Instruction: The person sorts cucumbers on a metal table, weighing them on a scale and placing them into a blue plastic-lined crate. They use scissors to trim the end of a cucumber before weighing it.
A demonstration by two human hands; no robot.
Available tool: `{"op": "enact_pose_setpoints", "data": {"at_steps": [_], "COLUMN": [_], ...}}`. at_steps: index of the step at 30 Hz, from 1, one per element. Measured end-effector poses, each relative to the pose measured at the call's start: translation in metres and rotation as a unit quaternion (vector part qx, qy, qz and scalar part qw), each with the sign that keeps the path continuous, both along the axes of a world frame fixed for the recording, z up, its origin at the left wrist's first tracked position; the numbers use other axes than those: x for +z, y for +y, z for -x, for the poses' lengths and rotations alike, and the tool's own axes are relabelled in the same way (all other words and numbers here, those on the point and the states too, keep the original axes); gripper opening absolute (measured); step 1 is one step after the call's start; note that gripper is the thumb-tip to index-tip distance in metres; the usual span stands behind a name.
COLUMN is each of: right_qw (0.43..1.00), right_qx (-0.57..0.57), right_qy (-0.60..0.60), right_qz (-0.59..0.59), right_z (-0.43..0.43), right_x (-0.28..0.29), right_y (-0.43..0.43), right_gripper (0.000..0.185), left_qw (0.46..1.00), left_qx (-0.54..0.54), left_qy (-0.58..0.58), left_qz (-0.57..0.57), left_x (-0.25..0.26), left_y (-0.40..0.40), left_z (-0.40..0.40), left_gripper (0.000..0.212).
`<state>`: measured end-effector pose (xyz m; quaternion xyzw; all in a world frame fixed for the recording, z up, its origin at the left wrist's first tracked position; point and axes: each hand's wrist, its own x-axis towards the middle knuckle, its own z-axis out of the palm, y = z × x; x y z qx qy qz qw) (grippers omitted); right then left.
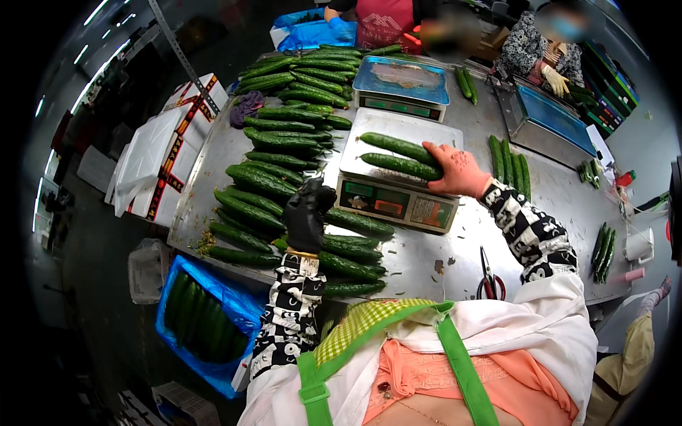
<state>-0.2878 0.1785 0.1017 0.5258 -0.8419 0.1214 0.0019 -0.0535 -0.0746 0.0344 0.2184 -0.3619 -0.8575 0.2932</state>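
My right hand (459, 170), in a coral glove, grips the right ends of two cucumbers (397, 147) lying side by side on the metal plate of a digital scale (397, 205). My left hand (310, 213), in a black glove, is over the piled cucumbers (250, 209) to the left of the scale; its fingers look curled, and whether it holds something is not clear. More cucumbers (349, 266) lie below and right of that hand. Scissors (490, 282) with dark red handles rest at the table's near edge.
A second scale (402, 82) stands behind mine, another scale (554, 125) at the right. Four-sided groups of cucumbers (510, 165) lie right of my hand. A blue-lined box of cucumbers (205, 319) sits below left, white foam boxes (170, 154) beyond the left edge. Co-workers stand across the table.
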Motion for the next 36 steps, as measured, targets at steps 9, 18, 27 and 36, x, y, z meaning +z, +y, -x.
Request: {"op": "enact_pose_setpoints", "data": {"at_steps": [9, 18, 27, 36], "right_qw": [0.996, 0.995, 0.989, 0.998], "right_qx": [0.080, 0.042, 0.035, -0.050], "right_qy": [-0.048, -0.089, -0.139, -0.048], "right_qz": [0.006, 0.027, 0.024, -0.007], "right_z": [-0.034, -0.012, 0.005, 0.074], "right_x": [0.020, 0.007, 0.009, -0.030], "right_y": [-0.001, 0.009, -0.004, -0.013], "right_gripper": [0.086, 0.085, 0.083, 0.084], "left_qw": [0.980, 0.970, 0.985, 0.940], "left_qx": [-0.007, 0.099, -0.135, -0.011], "left_qy": [-0.018, 0.021, -0.019, -0.013], "left_qz": [0.200, 0.223, 0.102, 0.341], "left_x": [0.013, -0.013, -0.009, -0.033], "left_y": [0.010, -0.015, -0.003, -0.014], "left_z": [0.049, 0.053, 0.075, 0.082], "left_gripper": [0.029, 0.021, 0.023, 0.020]}}
